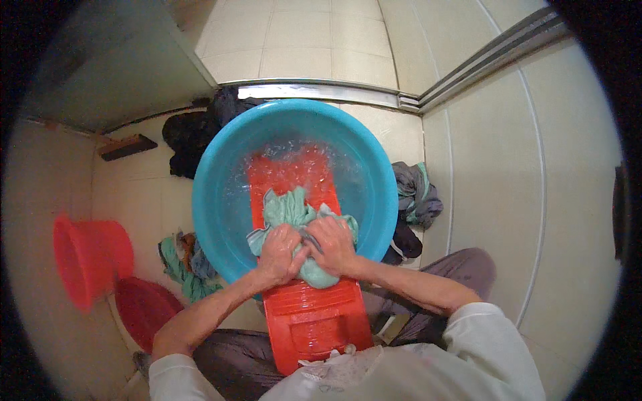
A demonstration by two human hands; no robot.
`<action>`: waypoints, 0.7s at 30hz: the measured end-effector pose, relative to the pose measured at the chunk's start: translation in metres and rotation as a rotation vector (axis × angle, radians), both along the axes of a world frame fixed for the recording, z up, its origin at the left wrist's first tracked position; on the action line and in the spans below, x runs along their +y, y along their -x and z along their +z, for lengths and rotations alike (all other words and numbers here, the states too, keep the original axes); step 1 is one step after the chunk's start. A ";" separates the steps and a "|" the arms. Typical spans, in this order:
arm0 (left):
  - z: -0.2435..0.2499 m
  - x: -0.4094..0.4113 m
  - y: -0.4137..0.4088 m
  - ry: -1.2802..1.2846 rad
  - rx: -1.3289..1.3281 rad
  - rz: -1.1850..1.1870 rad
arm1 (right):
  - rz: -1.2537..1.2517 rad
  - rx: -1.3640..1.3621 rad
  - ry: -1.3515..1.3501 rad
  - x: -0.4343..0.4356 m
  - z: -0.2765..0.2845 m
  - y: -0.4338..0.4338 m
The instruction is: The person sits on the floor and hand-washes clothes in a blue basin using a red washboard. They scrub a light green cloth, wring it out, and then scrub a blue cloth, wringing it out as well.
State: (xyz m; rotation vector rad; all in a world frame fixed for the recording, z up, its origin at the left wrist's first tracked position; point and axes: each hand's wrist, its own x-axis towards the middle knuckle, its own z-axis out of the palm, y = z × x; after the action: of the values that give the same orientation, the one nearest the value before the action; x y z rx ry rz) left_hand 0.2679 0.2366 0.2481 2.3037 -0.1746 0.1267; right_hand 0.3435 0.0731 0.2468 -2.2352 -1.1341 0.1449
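A large blue plastic basin [383, 200] holds water with bubbles or splashes in it. A red plastic washboard [316, 306] leans in the basin, its upper end under water and its near end against my body. On its ridges lies a bunched wet green cloth [288, 208]. My left hand [281, 253] grips the cloth from the left. My right hand [333, 245] is closed over its right part, close beside my left hand. A dark edge or strip of fabric shows between the two hands. Both hands are just inside the basin's near rim.
Dark clothes [190, 135] lie behind the basin at left, beside a brush or broom head [128, 147]. Crumpled garments [188, 265] lie left, others [419, 195] right. A pink bucket [100, 255] and a dark red basin [145, 308] stand left. A metal door track [321, 92] crosses behind.
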 end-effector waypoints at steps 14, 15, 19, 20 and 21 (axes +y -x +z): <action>-0.067 0.070 -0.086 0.304 0.435 0.166 | -0.145 0.761 0.161 0.059 -0.017 -0.089; -0.040 0.054 -0.069 0.340 0.340 0.184 | -0.161 0.776 0.081 0.051 -0.014 -0.076; 0.022 0.012 0.026 0.062 -0.156 0.051 | -0.108 0.107 -0.168 0.000 0.054 0.031; 0.038 0.005 0.036 -0.008 -0.150 -0.056 | -0.114 0.082 -0.111 -0.007 0.048 0.047; 0.043 0.000 0.040 -0.077 -0.148 -0.159 | -0.115 0.053 -0.053 -0.011 0.042 0.057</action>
State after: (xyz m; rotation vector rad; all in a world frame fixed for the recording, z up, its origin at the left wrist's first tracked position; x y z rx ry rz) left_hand 0.2283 0.2366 0.2914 2.3462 -0.4447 0.2128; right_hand 0.2863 0.0619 0.2889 -2.2299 -0.9676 0.1250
